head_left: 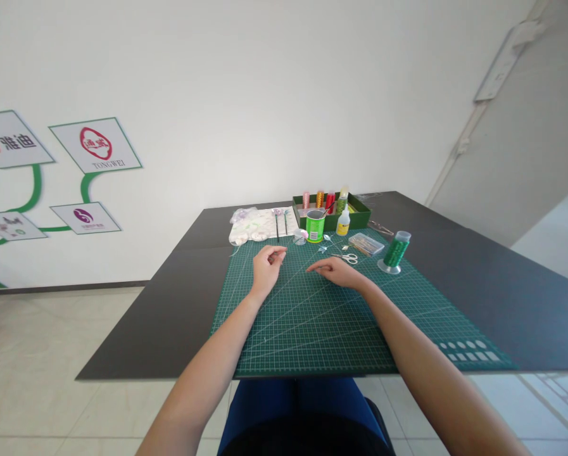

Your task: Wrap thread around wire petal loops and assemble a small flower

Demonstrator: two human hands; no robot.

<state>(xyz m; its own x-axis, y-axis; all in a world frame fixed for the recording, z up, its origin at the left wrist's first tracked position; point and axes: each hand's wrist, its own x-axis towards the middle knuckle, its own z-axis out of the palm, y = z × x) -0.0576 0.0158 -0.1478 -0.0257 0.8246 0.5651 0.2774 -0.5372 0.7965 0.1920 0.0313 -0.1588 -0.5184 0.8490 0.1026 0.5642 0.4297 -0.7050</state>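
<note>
My left hand [267, 265] is just above the green cutting mat [307, 323], fingers curled toward the thumb; anything between the fingertips is too small to make out. To its right, my right hand [335, 270] is low over the mat, fingers stretched out to the left, with nothing visible in them. White-handled scissors [351, 258] lie just behind the right hand, their blades partly hidden. Near them are small pale-blue leaf-like pieces on thin wires [322, 250]. A small clear cup [299, 237] with something pinkish stands behind, between both hands.
A bright green can [315, 228], a yellow-labelled glue bottle [343, 223] and a dark green box [359, 219] of thread spools stand at the back. A green thread spool [396, 251] and a clear case [366, 244] are right. Two dark-stemmed flowers [277, 221] lie on white cloth [250, 227].
</note>
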